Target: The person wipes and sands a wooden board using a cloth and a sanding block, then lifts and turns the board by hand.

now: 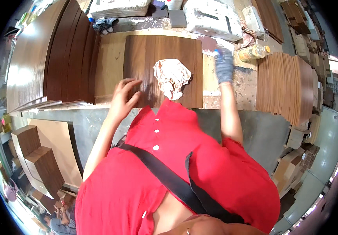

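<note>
A brown wood-grain panel point(139, 58) lies flat on the worktable in front of me. On it rests a crumpled, stained whitish rag point(172, 76). My left hand point(125, 98) is bare and open, fingers apart and slightly blurred, at the panel's near left edge. It holds nothing. To the right of the panel, my right hand point(224, 66) wears a grey-blue knitted glove and is smeared by motion. Its fingers look closed, and a small bright blue bit shows at the fingertips; what it belongs to is hidden.
Tall stacks of brown panels point(69, 55) stand at the left, with another panel stack point(280, 84) at the right. A bottle of yellowish liquid point(254, 53) lies beyond my right hand. White wrapped packages point(212, 21) line the back. Another person point(63, 221) is at the lower left.
</note>
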Demonstrator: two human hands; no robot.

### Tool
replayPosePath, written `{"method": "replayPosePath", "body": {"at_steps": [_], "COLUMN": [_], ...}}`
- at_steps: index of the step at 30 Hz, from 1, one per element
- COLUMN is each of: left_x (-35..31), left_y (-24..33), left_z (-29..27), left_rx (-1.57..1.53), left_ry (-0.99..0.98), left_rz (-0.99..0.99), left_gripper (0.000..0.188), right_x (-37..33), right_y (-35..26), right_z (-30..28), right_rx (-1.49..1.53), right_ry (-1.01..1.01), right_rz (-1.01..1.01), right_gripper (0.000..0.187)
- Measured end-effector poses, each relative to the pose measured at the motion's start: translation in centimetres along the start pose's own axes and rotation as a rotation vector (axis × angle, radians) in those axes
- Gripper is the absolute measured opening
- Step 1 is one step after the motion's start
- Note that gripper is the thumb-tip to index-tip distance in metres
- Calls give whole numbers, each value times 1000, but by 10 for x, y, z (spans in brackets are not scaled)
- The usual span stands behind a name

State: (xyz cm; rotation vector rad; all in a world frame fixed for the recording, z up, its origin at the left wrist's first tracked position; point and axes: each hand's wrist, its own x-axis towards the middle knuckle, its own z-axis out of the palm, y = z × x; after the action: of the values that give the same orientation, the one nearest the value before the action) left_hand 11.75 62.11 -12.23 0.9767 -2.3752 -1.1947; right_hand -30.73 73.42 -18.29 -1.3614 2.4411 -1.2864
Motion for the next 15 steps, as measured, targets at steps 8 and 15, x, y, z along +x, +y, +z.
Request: {"method": "replayPosePath", "body": {"at_steps": [8,15], "left_x": [49,48], "left_y": [13,-10], "left_z": [90,101], "left_rx": [293,417], "left_ry": [-30,-25], "left_rz": [324,147], "left_gripper": [65,62], "right_x": [23,60], "right_y": [106,-40], "right_z": [-6,61], "right_rx": [-728,361], "right_ry": [-153,-379], "right_rz": [-14,493], "right_gripper": [47,35]}}
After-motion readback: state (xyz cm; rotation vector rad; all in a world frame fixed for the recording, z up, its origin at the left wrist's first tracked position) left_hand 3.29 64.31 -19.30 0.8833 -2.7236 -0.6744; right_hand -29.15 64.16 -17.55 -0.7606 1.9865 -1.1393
